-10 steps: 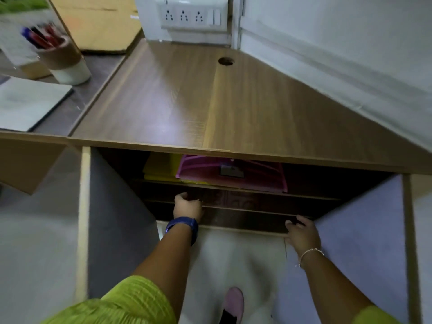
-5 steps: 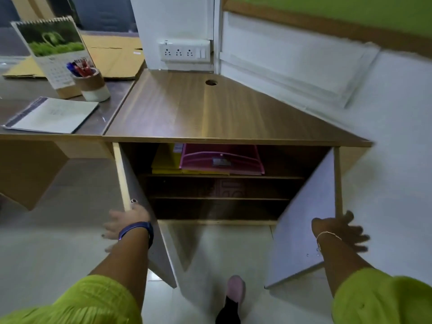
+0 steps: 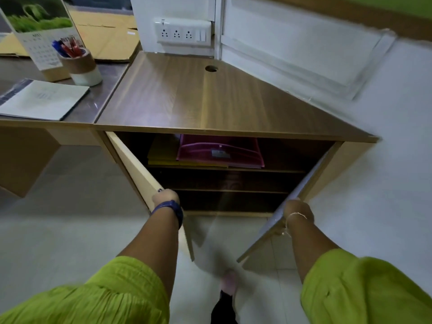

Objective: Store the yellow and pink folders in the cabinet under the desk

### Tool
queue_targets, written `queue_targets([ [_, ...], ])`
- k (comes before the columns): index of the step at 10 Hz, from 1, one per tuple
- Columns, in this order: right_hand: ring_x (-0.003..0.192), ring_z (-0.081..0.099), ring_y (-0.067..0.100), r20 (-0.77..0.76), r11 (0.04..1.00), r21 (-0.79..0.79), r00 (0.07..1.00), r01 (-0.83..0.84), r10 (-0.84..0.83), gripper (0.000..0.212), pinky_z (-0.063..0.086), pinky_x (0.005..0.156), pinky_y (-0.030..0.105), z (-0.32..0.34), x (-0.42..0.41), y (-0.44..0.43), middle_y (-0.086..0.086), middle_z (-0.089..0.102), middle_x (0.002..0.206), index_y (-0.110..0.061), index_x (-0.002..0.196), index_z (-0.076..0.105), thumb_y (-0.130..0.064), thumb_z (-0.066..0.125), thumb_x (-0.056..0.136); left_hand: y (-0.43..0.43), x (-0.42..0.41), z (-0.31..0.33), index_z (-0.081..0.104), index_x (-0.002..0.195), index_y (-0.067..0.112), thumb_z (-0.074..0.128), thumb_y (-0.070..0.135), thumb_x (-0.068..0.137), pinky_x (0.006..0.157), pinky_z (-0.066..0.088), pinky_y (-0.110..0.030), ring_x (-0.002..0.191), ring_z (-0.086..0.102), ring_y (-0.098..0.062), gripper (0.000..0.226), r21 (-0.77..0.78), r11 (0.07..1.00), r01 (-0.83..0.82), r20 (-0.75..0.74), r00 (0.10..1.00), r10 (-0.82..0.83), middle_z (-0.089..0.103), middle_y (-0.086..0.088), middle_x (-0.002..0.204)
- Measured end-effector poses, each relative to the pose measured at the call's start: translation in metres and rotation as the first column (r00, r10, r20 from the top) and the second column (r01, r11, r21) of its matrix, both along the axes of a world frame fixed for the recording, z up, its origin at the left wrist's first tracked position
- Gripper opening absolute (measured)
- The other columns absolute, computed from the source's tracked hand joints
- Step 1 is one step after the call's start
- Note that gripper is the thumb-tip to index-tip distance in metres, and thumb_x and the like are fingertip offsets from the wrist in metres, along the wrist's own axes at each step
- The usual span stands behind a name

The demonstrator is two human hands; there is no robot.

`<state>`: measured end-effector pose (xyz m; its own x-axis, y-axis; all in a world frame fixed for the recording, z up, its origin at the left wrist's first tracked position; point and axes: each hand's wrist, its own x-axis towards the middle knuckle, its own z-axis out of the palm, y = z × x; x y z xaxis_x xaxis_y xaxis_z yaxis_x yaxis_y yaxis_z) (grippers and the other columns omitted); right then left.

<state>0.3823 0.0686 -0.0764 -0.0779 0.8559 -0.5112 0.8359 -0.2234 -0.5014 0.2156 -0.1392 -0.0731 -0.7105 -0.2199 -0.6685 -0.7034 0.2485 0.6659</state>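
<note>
The pink folder lies on the top shelf of the cabinet under the brown desk top. It rests on the yellow folder, whose left part shows beside it. Both cabinet doors stand partly open. My left hand grips the free edge of the left door. My right hand holds the free edge of the right door.
A pen holder, a desk calendar and a white notebook sit on the adjoining desk at left. A socket strip is on the wall behind. My foot stands on the pale floor before the cabinet.
My hands left the lower shelf, went out to the two wide-open doors, and have swung both doors inward. The view has pulled back from the cabinet.
</note>
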Motion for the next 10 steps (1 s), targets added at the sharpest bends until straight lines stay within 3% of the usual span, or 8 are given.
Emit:
queue_targets([
  [1,0.114,0.056,0.039,-0.091,0.993,-0.117,0.996,-0.015,0.004,0.042,0.048,0.097,0.049,-0.006,-0.036,0.003,0.018,0.055,0.130,-0.014,0.134,0.047,-0.013,0.032,0.095,0.030,-0.011,0.000,0.031,0.141,-0.006,0.025,0.015,0.101,0.104,0.033,-0.032,0.134,0.038,-0.032,0.045,0.105,0.994,-0.002,0.031,1.000,-0.001,0.038,-0.022,0.147],
  [2,0.083,0.063,0.034,-0.271,0.954,-0.293,0.953,0.056,-0.139,0.035,0.056,0.083,0.049,-0.006,-0.072,0.005,0.013,0.063,0.094,-0.014,0.125,0.055,-0.008,0.041,0.093,0.058,-0.029,-0.008,0.031,0.138,-0.004,0.026,0.013,0.100,0.108,0.034,-0.034,0.133,0.038,-0.034,0.042,0.222,0.972,-0.072,0.120,0.992,0.046,0.037,-0.021,0.146],
  [3,0.095,0.063,0.038,-0.379,0.933,-0.355,0.904,0.055,-0.197,0.038,0.054,0.089,0.048,0.002,-0.108,0.009,0.017,0.061,0.087,-0.003,0.128,0.054,-0.004,0.042,0.092,0.085,-0.045,-0.010,0.035,0.130,-0.002,0.027,0.015,0.099,0.108,0.038,-0.051,0.129,0.043,-0.039,0.036,0.298,0.946,-0.129,0.109,0.989,0.101,0.038,-0.023,0.144],
  [4,0.123,0.052,0.038,-0.457,0.916,-0.397,0.854,0.054,-0.249,0.041,0.046,0.102,0.045,0.007,-0.147,0.023,0.024,0.052,0.132,0.000,0.138,0.040,-0.011,0.031,0.099,0.115,-0.058,-0.006,0.024,0.143,0.000,0.028,0.019,0.099,0.103,0.043,-0.054,0.128,0.045,-0.040,0.048,0.370,0.915,-0.157,0.058,0.988,0.146,0.038,-0.024,0.145],
  [5,0.126,0.048,0.037,-0.488,0.822,-0.538,0.724,0.189,-0.487,0.045,0.042,0.105,0.049,0.010,-0.175,0.039,0.016,0.038,0.147,-0.014,0.142,0.036,-0.031,0.027,0.101,0.141,-0.077,-0.006,0.025,0.144,0.015,0.030,0.031,0.098,0.102,0.039,-0.063,0.129,0.040,-0.041,0.049,0.477,0.830,-0.288,0.143,0.958,0.249,0.037,-0.011,0.141],
  [7,0.139,0.029,0.042,-0.539,0.693,-0.689,0.490,0.211,-0.685,0.080,0.036,0.110,0.052,0.019,-0.203,0.067,0.009,0.017,0.159,-0.018,0.150,0.018,-0.068,0.019,0.087,0.178,-0.106,-0.007,0.025,0.145,0.029,0.032,0.065,0.083,0.097,0.037,-0.065,0.136,0.032,-0.041,0.072,0.680,0.630,-0.376,0.267,0.927,0.264,0.030,-0.007,0.153],
  [8,0.145,0.016,0.040,-0.560,0.672,-0.727,0.445,0.140,-0.699,0.083,0.036,0.109,0.050,0.021,-0.208,0.077,0.011,0.009,0.161,-0.019,0.151,0.014,-0.070,0.023,0.085,0.181,-0.109,-0.004,0.023,0.145,0.035,0.036,0.072,0.077,0.094,0.039,-0.064,0.129,0.044,-0.039,0.079,0.671,0.665,-0.328,0.266,0.944,0.196,0.034,-0.004,0.151],
  [10,0.117,0.055,0.038,-0.588,0.741,-0.658,0.706,-0.134,-0.394,0.076,0.048,0.091,0.043,0.011,-0.169,0.084,0.025,0.050,0.137,-0.002,0.141,0.034,-0.058,0.036,0.090,0.143,-0.104,-0.008,0.023,0.145,0.036,0.036,0.071,0.081,0.087,0.048,-0.049,0.110,0.059,-0.033,0.073,0.544,0.829,0.130,0.101,0.970,-0.219,0.048,-0.006,0.143],
])
